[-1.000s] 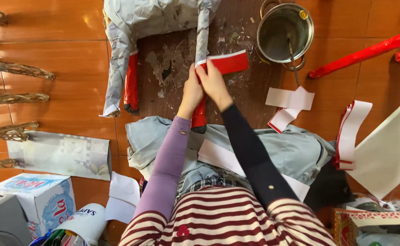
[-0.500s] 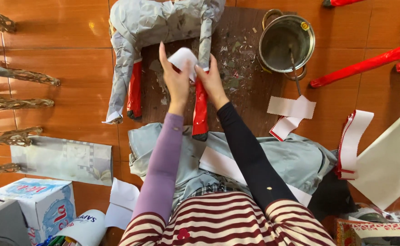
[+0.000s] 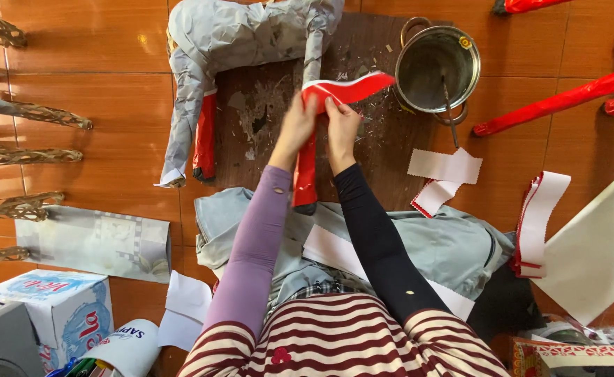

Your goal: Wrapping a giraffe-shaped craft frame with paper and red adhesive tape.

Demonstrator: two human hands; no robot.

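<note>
A paper-covered animal figure [image 3: 244,35] lies on a dark board [image 3: 265,126] on the tiled floor. Two of its legs are wrapped partly in red paper; one red leg [image 3: 305,174] points toward me. Both hands pinch a red paper strip [image 3: 349,89] with a white back at the top of that leg. My left hand [image 3: 294,129] grips the strip's left end against the leg. My right hand [image 3: 340,126] holds it just beside, with the strip's free end reaching right toward the pot.
A metal pot [image 3: 437,64] with a stick in it stands right of the board. Cut white and red strips [image 3: 447,171] lie near it. Red wrapped rods [image 3: 565,98] lie at right, woven sticks [image 3: 27,112] at left. Boxes [image 3: 48,307] sit at lower left.
The hands lifted from the leg, turned the strip over from its white side to its red side, and now hold it stretched out to the right at the leg's top.
</note>
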